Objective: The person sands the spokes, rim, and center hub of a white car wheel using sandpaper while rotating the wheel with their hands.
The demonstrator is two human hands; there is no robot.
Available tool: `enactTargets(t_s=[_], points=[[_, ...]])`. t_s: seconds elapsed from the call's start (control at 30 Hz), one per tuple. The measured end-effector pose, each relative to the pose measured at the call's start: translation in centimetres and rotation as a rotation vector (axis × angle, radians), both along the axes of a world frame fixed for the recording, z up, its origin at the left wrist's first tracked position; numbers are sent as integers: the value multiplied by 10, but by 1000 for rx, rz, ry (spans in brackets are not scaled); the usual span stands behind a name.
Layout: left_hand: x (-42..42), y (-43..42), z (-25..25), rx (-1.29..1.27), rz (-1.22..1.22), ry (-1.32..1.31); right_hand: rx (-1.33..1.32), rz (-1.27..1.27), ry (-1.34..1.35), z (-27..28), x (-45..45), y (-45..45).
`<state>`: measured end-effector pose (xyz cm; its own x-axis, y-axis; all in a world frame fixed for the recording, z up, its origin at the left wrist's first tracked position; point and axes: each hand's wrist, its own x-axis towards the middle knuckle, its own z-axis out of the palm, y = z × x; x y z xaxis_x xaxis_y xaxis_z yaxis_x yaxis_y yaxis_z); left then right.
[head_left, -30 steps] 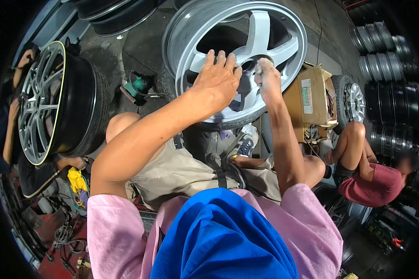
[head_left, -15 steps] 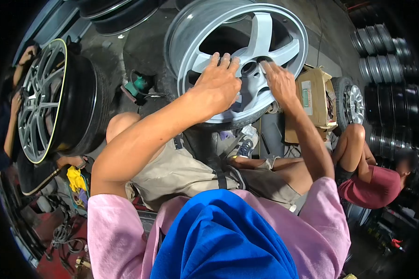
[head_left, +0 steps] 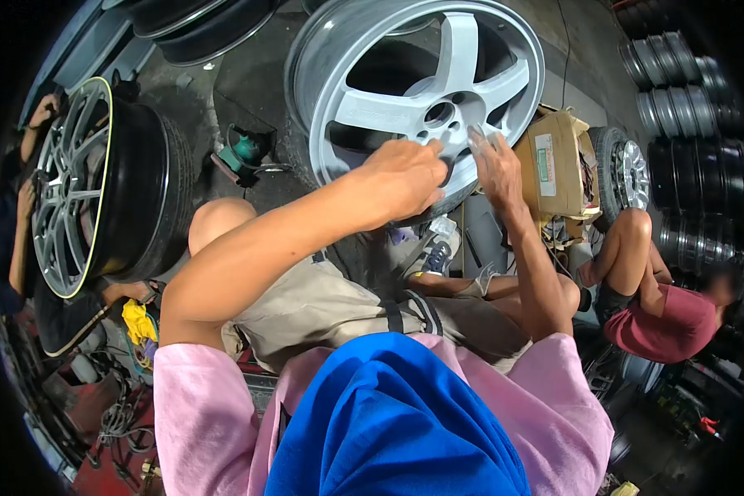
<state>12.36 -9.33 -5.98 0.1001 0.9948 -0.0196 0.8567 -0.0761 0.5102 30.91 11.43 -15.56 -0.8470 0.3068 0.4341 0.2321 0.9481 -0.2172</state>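
Note:
A grey-white alloy wheel rim with broad spokes leans tilted in front of me, with a tire behind and below it. My left hand is over the lower part of the rim, its fingers curled downward. Whatever they may hold is hidden. My right hand reaches to the lower right spoke near the hub, fingers stretched out and partly blurred, with nothing visible in them.
On the left, another person's hands rest on a dark multi-spoke wheel. A green power tool lies on the floor. To the right are a cardboard box, a seated person in a red shirt and stacked rims.
My left hand has moved down and right across the rim, and its flat fingers have curled. My right hand has shifted slightly lower, off the hub area. The rim's hub is now more exposed.

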Motion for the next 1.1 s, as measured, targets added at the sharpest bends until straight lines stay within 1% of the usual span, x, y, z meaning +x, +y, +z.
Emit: enactTargets(t_s=[0.03,0.1,0.13,0.17,0.23,0.27,0.3,0.33,0.37,0.43,0.47,0.5,0.53,0.57,0.63,0.67,0.73,0.77,0.83,0.87,0.9,0.93,0.97,1.0,1.03,1.07,1.1], points=[[5,2,-4,-2,-3,0,-2,-3,0,4,-5,5],[13,7,-20,-150,-73,156,188,-1,3,15,-15,20],[15,8,-30,-89,-75,224,287,-53,-16,16,-21,21],[18,10,-39,-88,-74,227,289,-53,-13,9,-20,17],[20,15,-46,-138,-33,340,207,-134,-29,-21,-11,-3],[20,16,-48,-137,-28,339,126,-202,-77,-29,-7,-27],[19,18,-51,-191,-28,374,41,-292,-90,-42,-8,-52],[19,19,-53,-247,-33,408,58,-253,53,-66,-14,-66],[18,18,-54,-250,-40,410,-108,-186,173,-83,-18,-73],[17,16,-51,-227,-44,417,-1369,-383,57,-46,-26,-85],[18,20,-48,-224,-51,420,-1533,-304,122,-43,-21,-77],[20,26,-41,-324,-67,442,-1689,-215,184,-39,-13,-65],[18,29,-38,-426,-75,461,-1425,-302,88,-20,-4,-62],[16,27,-41,-427,-63,453,-1039,-261,-12,-28,7,-49],[16,22,-47,-280,-56,469,-207,-92,81,-22,6,-32],[17,23,-48,-281,-56,470,-208,-92,82,-17,4,-25],[20,26,-45,-372,-131,379,31,-97,-96,5,-1,-21],[18,27,-45,-371,-133,383,31,-100,-92,2,-2,-20],[7,33,-49,-260,-83,194,71,-187,-294,-19,-4,-23],[0,36,-39,-258,-79,193,145,-101,-173,-48,1,-24],[-8,37,-20,-254,-47,130,-99,-112,-163,-42,-3,-44],[-15,37,-10,-253,-16,66,-259,-137,-158,-39,-10,-59],[-22,36,-11,-150,35,31,-421,-162,-150,-36,-16,-73],[-29,32,-2,-99,71,18,-347,-224,-130,-30,-18,-85],[-35,30,10,-45,106,7,-351,-230,-126,-28,-20,-86],[-40,30,18,-46,103,10,-245,-315,-101,-27,-21,-87],[-45,29,24,12,140,18,-140,-399,-80,-28,-21,-87]])
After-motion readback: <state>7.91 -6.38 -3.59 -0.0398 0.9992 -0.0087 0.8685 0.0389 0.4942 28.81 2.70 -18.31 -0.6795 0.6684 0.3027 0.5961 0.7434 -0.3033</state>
